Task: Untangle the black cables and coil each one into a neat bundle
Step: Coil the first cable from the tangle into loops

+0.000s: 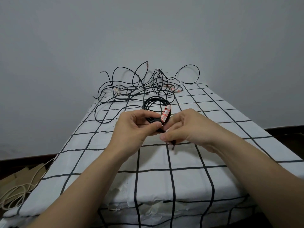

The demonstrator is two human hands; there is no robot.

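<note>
1. Floor, 8 o'clock of the view: a cream cord [18, 193] lies in loose loops on flat cardboard [24, 174].

2. Work surface: a white checked cloth [153, 183] with black grid lines covers a long table, which runs from 6 o'clock toward 12 o'clock and ends at a plain grey wall [65, 38].

3. Far end of the cloth, 12 o'clock from the hands: a tangle [139, 86] of black cables lies spread out. Several loops stand up against the wall. Small white tags with red marks show on some strands.

4. Left hand [136, 127]: raised above the middle of the cloth. Thumb and fingers are curled and grasp the lower part of a coil [154, 102] of black cable. The coil stands upright out of the hand, toward 12 o'clock.

5. Label [166, 114]: white with red marks, wrapped on the coil at its 4 o'clock edge, between the two hands.

6. Right hand [189, 129]: at 3 o'clock of the left hand, just beside it. Fingers are curled; thumb and forefinger pinch the loose end [173, 145] of the cable, which sticks out below the hand toward 6 o'clock.
</note>
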